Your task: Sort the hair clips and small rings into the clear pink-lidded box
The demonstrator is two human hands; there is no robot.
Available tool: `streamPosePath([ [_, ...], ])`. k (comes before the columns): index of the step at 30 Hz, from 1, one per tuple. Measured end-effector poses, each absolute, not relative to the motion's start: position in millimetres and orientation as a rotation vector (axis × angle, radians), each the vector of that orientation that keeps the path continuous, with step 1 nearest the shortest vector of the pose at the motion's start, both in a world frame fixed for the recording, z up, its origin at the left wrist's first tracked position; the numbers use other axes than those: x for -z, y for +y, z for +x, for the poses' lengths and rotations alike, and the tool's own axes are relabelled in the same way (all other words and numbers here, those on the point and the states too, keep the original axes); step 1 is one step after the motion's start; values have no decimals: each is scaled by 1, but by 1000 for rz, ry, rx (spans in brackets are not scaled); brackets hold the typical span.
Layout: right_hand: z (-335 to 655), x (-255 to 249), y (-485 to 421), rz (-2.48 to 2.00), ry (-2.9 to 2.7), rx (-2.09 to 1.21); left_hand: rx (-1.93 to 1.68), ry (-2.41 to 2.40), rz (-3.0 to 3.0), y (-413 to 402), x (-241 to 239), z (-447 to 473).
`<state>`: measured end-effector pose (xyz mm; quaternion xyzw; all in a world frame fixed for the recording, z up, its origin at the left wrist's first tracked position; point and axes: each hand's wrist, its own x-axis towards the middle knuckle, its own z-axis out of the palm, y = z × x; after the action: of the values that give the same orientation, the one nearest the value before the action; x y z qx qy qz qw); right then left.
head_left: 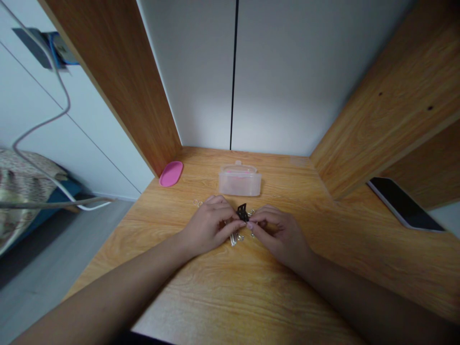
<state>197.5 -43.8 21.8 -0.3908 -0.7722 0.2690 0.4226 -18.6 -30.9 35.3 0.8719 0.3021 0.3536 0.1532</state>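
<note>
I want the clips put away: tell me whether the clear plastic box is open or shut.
Shut, as far as it shows: a clear lid sits flat on the plastic box, level all round.

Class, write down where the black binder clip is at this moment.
In the head view, the black binder clip sits mid-desk, pinched between the fingers of the left hand and right hand, just in front of the clear plastic box.

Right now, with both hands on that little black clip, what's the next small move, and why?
Probably raise the black clip slightly. The left hand and right hand both pinch it at their fingertips, low over the desk. Loose silver pieces lie right beneath it, so lifting it should keep them from snagging.
</note>
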Motion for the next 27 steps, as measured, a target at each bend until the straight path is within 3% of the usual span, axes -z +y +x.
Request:
streamPosePath([
  [16,200,-16,-41,-1154,-1815,-427,-1224,1118,2419,-25,-35,-22],
  [27,200,-4,-36,-1258,-1761,-696,-1321,1228,2246,-21,-30,-24],
])
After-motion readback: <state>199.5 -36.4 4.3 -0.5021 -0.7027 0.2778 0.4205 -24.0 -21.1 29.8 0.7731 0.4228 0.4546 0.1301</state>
